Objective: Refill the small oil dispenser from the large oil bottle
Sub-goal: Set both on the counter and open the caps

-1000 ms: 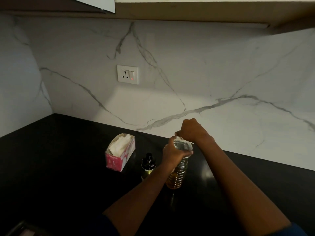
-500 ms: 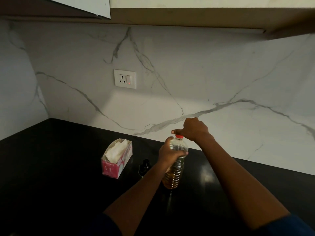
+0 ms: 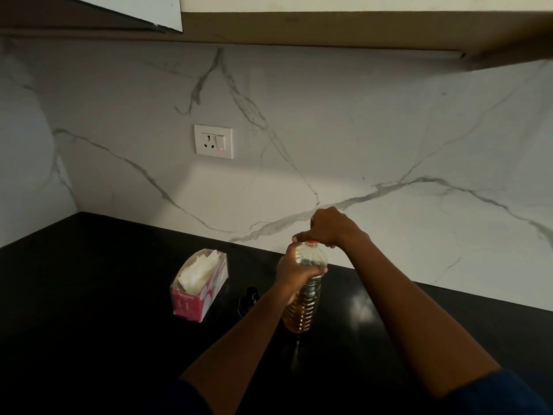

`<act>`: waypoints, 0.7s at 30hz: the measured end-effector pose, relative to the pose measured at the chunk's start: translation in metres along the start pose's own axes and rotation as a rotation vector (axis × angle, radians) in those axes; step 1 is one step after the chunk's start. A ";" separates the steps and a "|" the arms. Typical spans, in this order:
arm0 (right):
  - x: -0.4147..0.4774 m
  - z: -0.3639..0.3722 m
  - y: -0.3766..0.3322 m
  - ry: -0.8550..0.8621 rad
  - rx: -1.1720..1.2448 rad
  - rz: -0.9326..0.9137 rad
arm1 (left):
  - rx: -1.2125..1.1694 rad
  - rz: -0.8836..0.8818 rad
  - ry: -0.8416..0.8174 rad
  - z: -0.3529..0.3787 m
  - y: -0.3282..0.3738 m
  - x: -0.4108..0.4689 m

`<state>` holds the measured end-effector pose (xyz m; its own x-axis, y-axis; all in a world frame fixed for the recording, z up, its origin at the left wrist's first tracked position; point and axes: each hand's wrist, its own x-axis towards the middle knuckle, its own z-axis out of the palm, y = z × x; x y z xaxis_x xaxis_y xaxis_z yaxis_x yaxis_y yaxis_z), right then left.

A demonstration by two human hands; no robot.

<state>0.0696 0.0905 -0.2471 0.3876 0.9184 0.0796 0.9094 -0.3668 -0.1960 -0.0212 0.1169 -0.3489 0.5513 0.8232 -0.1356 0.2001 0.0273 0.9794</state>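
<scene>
- Fingers [image 3: 302,236] of the right hand [image 3: 335,227] pinch down around the red cap [image 3: 312,242] of the large oil bottle [image 3: 305,295], curled tight on it.
- Left hand [image 3: 294,269] wraps the bottle's shoulder, fingers pressed closed around the clear plastic, bracing it upright on the black table [image 3: 104,295].
- Bottle stands at centre, amber oil filling only its lower part, so I'd judge it fairly light but sloshy.
- Ribbed thin plastic should give under a squeeze; any oil on it means slippery, so hold at the ribs.
- Small oil dispenser [image 3: 249,299] sits at 9 o'clock of the bottle, just beside the left forearm, dark cap on.
- Tissue box [image 3: 199,290] lies further out at 9 o'clock.
</scene>
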 end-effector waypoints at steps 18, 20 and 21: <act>-0.063 0.056 0.058 0.099 0.348 0.252 | -0.039 0.058 -0.031 0.001 -0.016 0.000; -0.077 0.079 0.064 0.072 0.375 0.293 | -0.023 0.068 -0.012 0.002 -0.016 -0.002; -0.083 0.091 0.066 0.051 0.374 0.301 | -0.017 0.069 0.003 0.003 -0.017 -0.004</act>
<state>0.0835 0.0031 -0.3553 0.6404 0.7680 0.0112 0.6430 -0.5281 -0.5547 -0.0237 0.1115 -0.3652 0.5613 0.8249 -0.0674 0.1483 -0.0201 0.9887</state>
